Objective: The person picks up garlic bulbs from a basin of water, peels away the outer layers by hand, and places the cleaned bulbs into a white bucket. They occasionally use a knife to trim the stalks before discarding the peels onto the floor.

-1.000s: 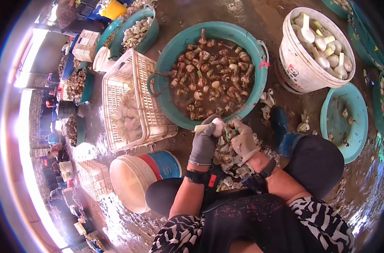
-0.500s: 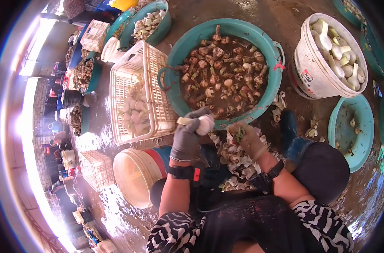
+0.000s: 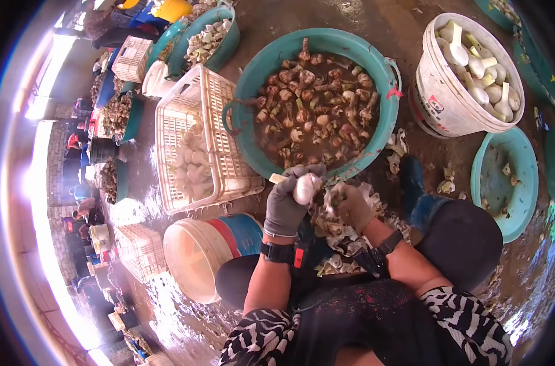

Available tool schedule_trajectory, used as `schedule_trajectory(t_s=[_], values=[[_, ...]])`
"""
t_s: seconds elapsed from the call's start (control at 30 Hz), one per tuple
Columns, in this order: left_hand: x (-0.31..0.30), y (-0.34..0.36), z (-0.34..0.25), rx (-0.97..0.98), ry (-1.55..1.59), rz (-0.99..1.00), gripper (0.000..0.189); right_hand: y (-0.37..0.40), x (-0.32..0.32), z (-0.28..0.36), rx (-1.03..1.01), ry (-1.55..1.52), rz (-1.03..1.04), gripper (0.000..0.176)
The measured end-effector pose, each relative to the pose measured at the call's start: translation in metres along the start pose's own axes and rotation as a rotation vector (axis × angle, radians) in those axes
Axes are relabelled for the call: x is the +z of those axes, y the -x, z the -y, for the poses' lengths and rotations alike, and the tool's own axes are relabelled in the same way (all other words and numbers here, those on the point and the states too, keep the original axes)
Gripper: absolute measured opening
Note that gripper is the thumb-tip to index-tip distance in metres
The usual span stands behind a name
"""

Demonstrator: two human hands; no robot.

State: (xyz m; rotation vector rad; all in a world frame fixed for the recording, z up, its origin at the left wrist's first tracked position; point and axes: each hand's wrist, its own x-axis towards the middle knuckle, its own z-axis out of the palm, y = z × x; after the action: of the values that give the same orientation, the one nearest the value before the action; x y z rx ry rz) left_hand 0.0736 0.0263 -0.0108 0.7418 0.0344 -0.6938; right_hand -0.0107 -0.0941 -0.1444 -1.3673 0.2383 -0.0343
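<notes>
My left hand (image 3: 285, 206), in a grey glove, is closed around a white garlic bulb (image 3: 306, 188) whose short cut stem points left. Close on its right is my right hand (image 3: 352, 209), in a tan glove with fingers curled. Whatever lies between those fingers is blurred. Beneath the hands is a heap of garlic skins (image 3: 343, 239). In front stands a large turquoise tub (image 3: 246, 141) of muddy water with many unpeeled garlic bulbs (image 3: 321, 119).
A white crate (image 3: 225, 186) of peeled garlic stands left of the tub. A white bucket (image 3: 445, 110) heaped with clean bulbs is at the right, above a small turquoise basin (image 3: 496, 186). Another bucket (image 3: 192, 259) is beside my left knee. People work at the far left.
My left hand has shifted slightly right and down with the garlic bulb, which is turned more toward me. My right hand has dropped a little, its fingers curled more.
</notes>
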Motion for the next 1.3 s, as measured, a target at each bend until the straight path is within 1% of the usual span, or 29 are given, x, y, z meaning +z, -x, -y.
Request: schedule_trajectory(t_s=[0.03, 0.07, 0.1, 0.13, 0.17, 0.23, 0.3, 0.37, 0.4, 0.43, 0.5, 0.53, 0.57, 0.63, 0.7, 0.73, 0.77, 0.83, 0.87, 0.9, 0.93, 1.0, 1.03, 1.07, 1.13, 1.17, 1.23, 1.27, 1.3], values=[[-0.002, 0.001, -0.005, 0.014, 0.002, -0.043, 0.026, 0.006, 0.005, -0.017, 0.056, -0.036, 0.086, 0.011], [-0.004, 0.001, -0.010, 0.028, 0.004, -0.082, 0.027, 0.007, 0.005, -0.008, 0.129, 0.043, 0.055, 0.013], [-0.009, 0.002, -0.013, 0.100, -0.084, -0.051, 0.028, 0.011, 0.005, 0.014, 0.204, 0.121, 0.023, 0.015], [-0.006, 0.004, -0.019, 0.066, -0.190, -0.049, 0.027, 0.015, 0.005, 0.035, 0.282, 0.195, -0.008, 0.018], [-0.001, 0.007, -0.024, 0.026, -0.293, -0.055, 0.027, 0.011, 0.003, 0.053, 0.392, -0.273, 0.061, 0.025], [-0.001, 0.007, -0.024, -0.050, -0.491, -0.067, 0.026, 0.006, 0.003, 0.089, 0.215, -0.569, 0.148, 0.022], [0.007, 0.006, -0.014, -0.058, -0.484, -0.046, 0.025, 0.002, 0.005, 0.114, 0.197, -0.489, 0.115, 0.009], [0.003, 0.001, -0.011, -0.075, -0.481, 0.001, 0.022, 0.004, 0.004, 0.111, 0.135, -0.556, 0.108, 0.003], [-0.002, 0.000, -0.010, 0.034, -0.438, 0.032, 0.028, 0.007, 0.005, 0.107, 0.109, -0.590, 0.110, 0.002], [-0.007, 0.000, -0.011, 0.140, -0.394, 0.060, 0.035, 0.008, 0.009, 0.084, 0.176, -0.347, 0.074, 0.004], [-0.011, -0.008, -0.034, 0.316, -0.306, -0.009, 0.050, 0.017, 0.020, 0.024, 0.266, -0.501, 0.218, 0.003], [-0.010, -0.012, -0.060, 0.390, -0.253, -0.123, 0.058, 0.019, 0.018, 0.016, 0.300, -0.377, 0.270, 0.005], [-0.006, -0.016, -0.084, 0.576, -0.340, -0.265, 0.059, 0.020, 0.016, 0.007, 0.329, -0.252, 0.329, 0.007], [-0.021, -0.032, -0.119, 0.613, -0.337, -0.197, 0.058, 0.015, 0.010, 0.016, 0.314, 0.380, 0.377, 0.011], [-0.078, -0.056, -0.129, 0.311, -0.137, 0.208, 0.054, 0.007, 0.007, 0.047, 0.104, 0.439, 0.236, 0.018], [-0.080, -0.073, -0.113, 0.324, -0.989, 0.019, 0.042, 0.003, 0.006, 0.055, 0.000, 0.469, 0.166, 0.021], [-0.082, -0.091, -0.097, 0.256, -1.844, -0.145, 0.031, 0.001, 0.009, 0.032, 0.075, 0.470, 0.186, 0.027], [-0.130, -0.143, -0.041, -0.045, -1.449, -0.328, 0.033, -0.005, 0.011, 0.043, 0.180, 0.363, 0.173, 0.038], [-0.132, -0.156, -0.030, -0.148, -1.726, -0.352, 0.034, -0.007, 0.008, 0.046, 0.232, 0.316, 0.158, 0.044], [-0.132, -0.167, -0.019, -0.255, -1.999, -0.373, 0.036, -0.008, 0.003, 0.034, 0.300, 0.303, 0.163, 0.039], [-0.133, -0.178, -0.011, -0.364, -2.273, -0.391, 0.039, -0.009, 0.000, 0.023, 0.316, 0.332, 0.153, 0.041], [-0.157, -0.193, -0.006, -0.386, -2.249, -0.282, 0.044, -0.014, -0.005, 0.018, 0.349, 0.378, 0.136, 0.045], [-0.171, -0.196, -0.004, -0.408, -2.238, -0.234, 0.047, -0.017, -0.009, 0.021, 0.424, 0.398, 0.195, 0.045], [-0.167, -0.198, -0.005, -0.400, -2.197, -0.237, 0.045, -0.020, -0.010, 0.019, 0.405, 0.375, 0.165, 0.044], [-0.147, -0.190, -0.019, -0.399, -2.129, -0.255, 0.042, -0.020, -0.005, 0.012, 0.366, 0.311, 0.116, 0.043], [-0.135, -0.179, -0.022, -0.347, -2.108, -0.277, 0.036, -0.021, -0.003, 0.012, 0.335, 0.353, 0.096, 0.041], [-0.089, -0.147, -0.031, -0.174, -2.126, -0.235, 0.034, -0.022, -0.002, 0.015, 0.267, 0.447, 0.061, 0.038], [-0.069, -0.130, -0.033, -0.085, -2.131, -0.216, 0.033, -0.021, 0.000, 0.020, 0.263, 0.446, 0.047, 0.041], [-0.059, -0.117, -0.033, -0.119, -2.129, -0.193, 0.034, -0.021, -0.001, 0.027, 0.259, 0.449, 0.032, 0.044]])
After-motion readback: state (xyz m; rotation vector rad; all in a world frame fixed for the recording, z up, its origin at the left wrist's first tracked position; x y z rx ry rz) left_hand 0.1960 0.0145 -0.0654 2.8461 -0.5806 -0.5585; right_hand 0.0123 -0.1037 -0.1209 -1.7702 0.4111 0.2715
